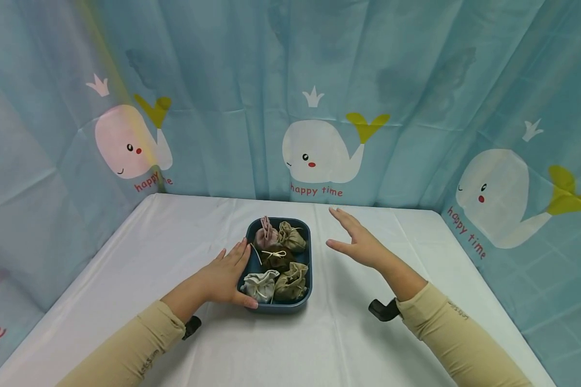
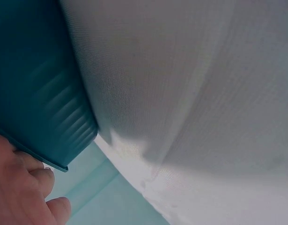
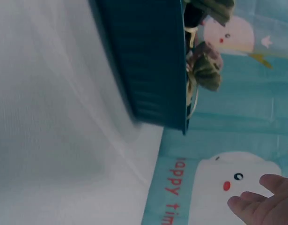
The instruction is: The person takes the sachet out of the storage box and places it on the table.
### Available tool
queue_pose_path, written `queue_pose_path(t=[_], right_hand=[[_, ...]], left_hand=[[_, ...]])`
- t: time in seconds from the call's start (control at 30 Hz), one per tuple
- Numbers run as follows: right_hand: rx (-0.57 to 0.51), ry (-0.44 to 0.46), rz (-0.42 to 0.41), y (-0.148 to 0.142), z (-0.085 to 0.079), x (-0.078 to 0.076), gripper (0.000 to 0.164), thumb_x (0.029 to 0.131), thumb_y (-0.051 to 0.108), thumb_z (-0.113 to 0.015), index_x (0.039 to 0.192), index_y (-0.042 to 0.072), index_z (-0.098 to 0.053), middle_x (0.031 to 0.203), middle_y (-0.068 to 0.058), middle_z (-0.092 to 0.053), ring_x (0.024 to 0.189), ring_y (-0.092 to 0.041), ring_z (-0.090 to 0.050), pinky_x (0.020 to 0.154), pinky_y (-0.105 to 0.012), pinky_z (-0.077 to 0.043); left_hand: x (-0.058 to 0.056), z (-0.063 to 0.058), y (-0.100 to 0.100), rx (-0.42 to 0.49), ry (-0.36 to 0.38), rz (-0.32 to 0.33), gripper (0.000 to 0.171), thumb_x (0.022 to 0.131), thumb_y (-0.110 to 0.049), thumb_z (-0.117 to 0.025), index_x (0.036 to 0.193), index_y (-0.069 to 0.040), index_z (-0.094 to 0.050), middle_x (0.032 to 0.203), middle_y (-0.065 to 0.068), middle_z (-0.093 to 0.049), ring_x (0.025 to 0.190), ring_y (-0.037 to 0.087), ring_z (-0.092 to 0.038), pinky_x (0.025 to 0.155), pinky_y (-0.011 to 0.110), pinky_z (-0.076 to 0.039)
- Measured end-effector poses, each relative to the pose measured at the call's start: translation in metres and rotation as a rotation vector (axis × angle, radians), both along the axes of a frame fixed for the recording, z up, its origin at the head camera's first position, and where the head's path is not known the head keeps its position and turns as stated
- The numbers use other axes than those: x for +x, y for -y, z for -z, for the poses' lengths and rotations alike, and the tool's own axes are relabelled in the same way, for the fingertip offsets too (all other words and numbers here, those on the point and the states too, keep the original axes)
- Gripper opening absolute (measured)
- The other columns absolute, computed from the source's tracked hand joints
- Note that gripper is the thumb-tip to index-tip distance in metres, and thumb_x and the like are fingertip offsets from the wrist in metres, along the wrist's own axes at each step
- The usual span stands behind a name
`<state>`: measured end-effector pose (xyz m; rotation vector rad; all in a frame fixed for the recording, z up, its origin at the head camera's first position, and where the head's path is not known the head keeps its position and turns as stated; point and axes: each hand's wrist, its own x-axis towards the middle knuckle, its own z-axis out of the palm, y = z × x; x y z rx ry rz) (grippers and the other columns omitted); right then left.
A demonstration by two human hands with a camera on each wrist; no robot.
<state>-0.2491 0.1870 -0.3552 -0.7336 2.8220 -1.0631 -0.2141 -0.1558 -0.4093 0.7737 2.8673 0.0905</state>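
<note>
A dark blue rectangular bin [image 1: 282, 309] sits on the table with several small drawstring pouches inside. A pink pouch [image 1: 267, 236] and an olive pouch [image 1: 292, 237] lie at the back, a dark brown pouch [image 1: 277, 260] with a pale bow in the middle. At the front are a grey-white pouch [image 1: 260, 285] and a khaki pouch [image 1: 291, 282]. My left hand [image 1: 225, 275] rests with extended fingers along the bin's left rim. To the bin's right, my right hand [image 1: 358, 242] hovers apart from it, thumb and fingers spread, holding nothing.
A white cloth covers the table [image 1: 368, 349]. Light blue curtains [image 1: 213, 150] printed with whales hang behind it and at both sides. Black wrist mounts [image 1: 383, 310] stick out beneath the sleeves.
</note>
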Motion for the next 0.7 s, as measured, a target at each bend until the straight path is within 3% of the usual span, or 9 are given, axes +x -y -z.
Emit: queue_pose_path(t=[0.27, 0.53, 0.7], right_hand=[[-0.094, 0.122, -0.084, 0.017, 0.006, 0.004, 0.079, 0.085, 0.033, -0.065, 0.146, 0.033, -0.016, 0.152, -0.002, -0.013, 0.138, -0.022, -0.015, 0.106, -0.049, -0.024], [-0.092, 0.209, -0.168, 0.032, 0.01, 0.011, 0.083, 0.082, 0.035, -0.068, 0.146, 0.036, -0.016, 0.151, 0.001, -0.015, 0.137, -0.023, -0.019, 0.106, -0.046, -0.024], [-0.086, 0.255, -0.179, 0.038, 0.016, 0.013, 0.084, 0.081, 0.035, -0.069, 0.146, 0.036, -0.015, 0.151, -0.001, -0.017, 0.136, -0.026, -0.023, 0.106, -0.045, -0.025]], left_hand=[[-0.001, 0.0, 0.001, 0.002, -0.007, 0.003, 0.136, 0.051, -0.092, -0.04, 0.146, -0.001, -0.003, 0.152, 0.015, 0.005, 0.14, 0.027, 0.001, 0.108, 0.053, -0.011], [0.0, 0.0, 0.0, -0.002, -0.004, 0.0, 0.136, 0.052, -0.091, -0.04, 0.146, -0.001, -0.003, 0.152, 0.016, 0.005, 0.14, 0.028, 0.0, 0.108, 0.053, -0.01], [0.0, 0.002, 0.0, -0.013, -0.004, -0.007, 0.136, 0.052, -0.092, -0.039, 0.146, -0.002, -0.002, 0.152, 0.015, 0.005, 0.14, 0.028, 0.0, 0.108, 0.053, -0.011]])
